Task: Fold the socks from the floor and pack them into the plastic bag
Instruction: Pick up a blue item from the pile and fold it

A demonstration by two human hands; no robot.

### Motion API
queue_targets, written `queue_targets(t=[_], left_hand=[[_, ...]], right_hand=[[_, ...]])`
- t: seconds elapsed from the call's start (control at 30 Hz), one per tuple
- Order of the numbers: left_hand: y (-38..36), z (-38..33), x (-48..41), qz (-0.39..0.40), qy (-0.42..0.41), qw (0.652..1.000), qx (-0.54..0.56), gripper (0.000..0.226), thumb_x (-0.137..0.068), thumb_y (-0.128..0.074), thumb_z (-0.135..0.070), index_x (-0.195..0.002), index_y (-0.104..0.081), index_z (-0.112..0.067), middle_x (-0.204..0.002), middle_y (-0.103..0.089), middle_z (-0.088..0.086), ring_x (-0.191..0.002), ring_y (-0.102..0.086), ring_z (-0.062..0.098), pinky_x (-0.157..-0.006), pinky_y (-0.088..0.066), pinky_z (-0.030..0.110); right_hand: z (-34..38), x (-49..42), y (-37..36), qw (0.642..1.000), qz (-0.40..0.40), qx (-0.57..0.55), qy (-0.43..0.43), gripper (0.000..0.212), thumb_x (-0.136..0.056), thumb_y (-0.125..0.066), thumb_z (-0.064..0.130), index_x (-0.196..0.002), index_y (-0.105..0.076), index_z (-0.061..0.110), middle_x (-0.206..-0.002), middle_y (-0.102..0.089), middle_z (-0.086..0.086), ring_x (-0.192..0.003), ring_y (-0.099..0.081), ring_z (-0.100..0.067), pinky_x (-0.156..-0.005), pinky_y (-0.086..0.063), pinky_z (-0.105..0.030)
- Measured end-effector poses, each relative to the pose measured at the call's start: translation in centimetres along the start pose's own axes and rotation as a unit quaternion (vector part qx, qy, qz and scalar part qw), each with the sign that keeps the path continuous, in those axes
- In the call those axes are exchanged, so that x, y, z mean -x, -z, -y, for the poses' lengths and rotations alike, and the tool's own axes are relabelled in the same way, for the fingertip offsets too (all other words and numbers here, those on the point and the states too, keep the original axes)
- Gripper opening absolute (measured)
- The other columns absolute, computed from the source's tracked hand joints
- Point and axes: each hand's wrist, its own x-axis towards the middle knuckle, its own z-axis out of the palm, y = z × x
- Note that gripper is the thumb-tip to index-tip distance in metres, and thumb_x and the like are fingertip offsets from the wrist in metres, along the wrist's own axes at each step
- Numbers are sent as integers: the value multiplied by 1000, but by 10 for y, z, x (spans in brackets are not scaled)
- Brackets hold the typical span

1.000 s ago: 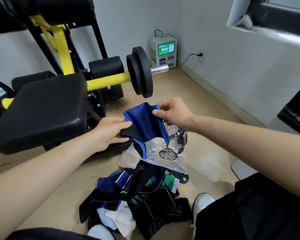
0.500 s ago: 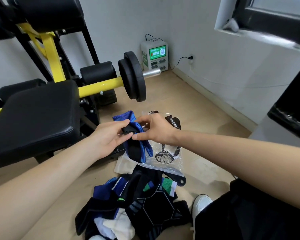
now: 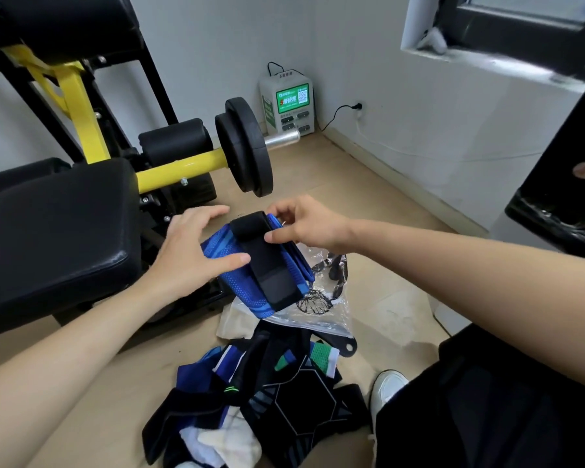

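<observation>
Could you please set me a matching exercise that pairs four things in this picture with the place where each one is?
Things
1. blue and black sock
2. clear plastic bag
3. black weight plates
4. sock pile

Places
A. at the end of the yellow bar
B. on the floor nearest the person, beside the white shoe
C. off the floor, pinched in the right hand
D. on the floor just beyond the pile

Pairs: 1-C, 2-D, 3-A, 4-B
</observation>
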Motion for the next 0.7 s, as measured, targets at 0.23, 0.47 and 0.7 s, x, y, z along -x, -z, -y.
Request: queue_targets(t=[0.23,0.47,0.7], left_hand=[[-10,-6,2,72,32,993,84,27,-83,-77,-44,-104,-69,-30,-95,-73,-9,-87,-69,7,-83,-56,41],[-15,-18,-6,-41,83,977,193,19,-91,-74,-26,-84,-72,-8,-82,-72,16,-69,-64,15,-69,-48,36],[-9,-12,-7,-27,126,952,277,6,-89,-75,-27,-95,-74,-24,-93,-77,2,-87,-73,21,-77,-55,46]], right_hand=[[0,1,12,995,32,-60,-69,24,-93,-63,3,-117,-60,-1,-101,-65,-10,-86,-61,-17,-60,-47,-20],[2,7,-1,988,0,123,92,92,-77,-82,5,-153,-32,16,-149,-44,3,-132,-47,-7,-104,-40,-13],[6,8,-4,976,-6,152,156,73,-87,-67,-3,-149,-38,23,-149,-45,6,-134,-45,-9,-111,-43,-36]])
